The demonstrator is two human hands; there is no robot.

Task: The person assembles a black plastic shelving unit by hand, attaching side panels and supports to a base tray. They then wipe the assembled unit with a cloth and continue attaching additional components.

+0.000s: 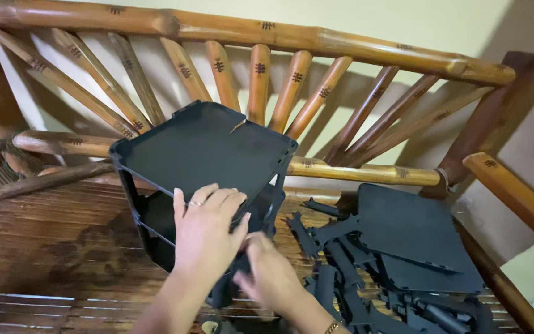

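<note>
**Two hands at a black plastic rack on a bamboo bench**

A black plastic shelf rack with square trays (202, 154) stands tilted on the slatted bamboo bench (50, 247), its top tray leaning toward the bench's fan-shaped bamboo backrest (261, 74); the left hand (208, 232) lies on the front edge of the rack's top tray, fingers (217, 198) spread apart and flat over the rim, a ring on one of them; the right hand (273, 272) sits just below and to the right of the rack's front corner, blurred, so I cannot tell whether its fingers grip anything; right of the rack lies a loose pile of flat black plastic trays and posts (397, 260), with one tray uppermost.
</note>
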